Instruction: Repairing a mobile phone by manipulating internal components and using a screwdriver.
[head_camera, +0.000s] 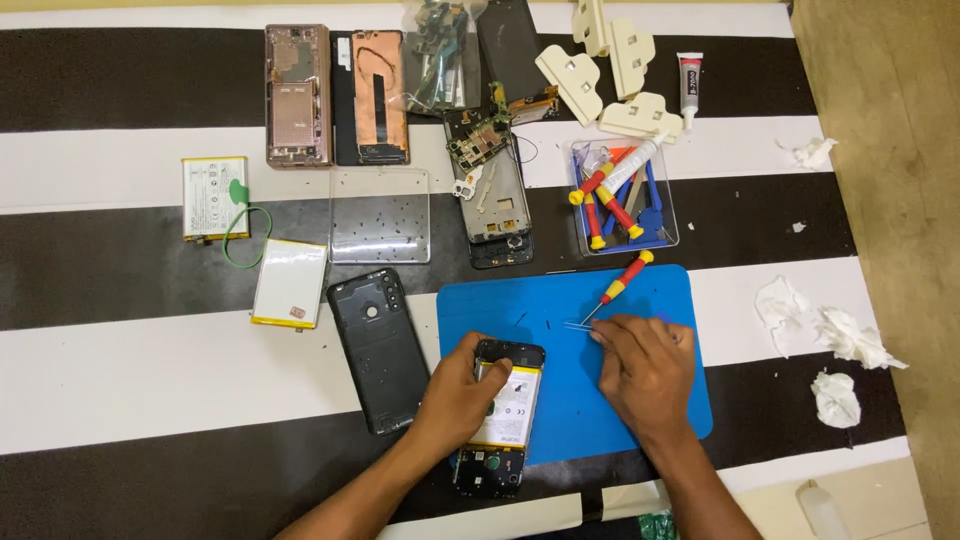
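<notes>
My left hand (455, 395) grips the left side of an opened phone (505, 420) whose white and yellow battery shows; the phone lies on the left part of a blue mat (570, 400). My right hand (645, 365) rests on the mat and pinches thin metal tweezers (575, 324) whose tips point left. A red and yellow screwdriver (622, 280) lies on the mat just above my right hand. The phone's black back cover (380, 350) lies left of my left hand.
A clear tray (622, 195) holds several screwdrivers and tools. Other opened phones (298, 95), circuit boards (480, 140), two loose batteries (290, 283), a clear plastic case (380, 215), cream plastic clamps (600, 75), a glue tube (689, 85) and crumpled tissues (835, 345) lie on the striped cloth.
</notes>
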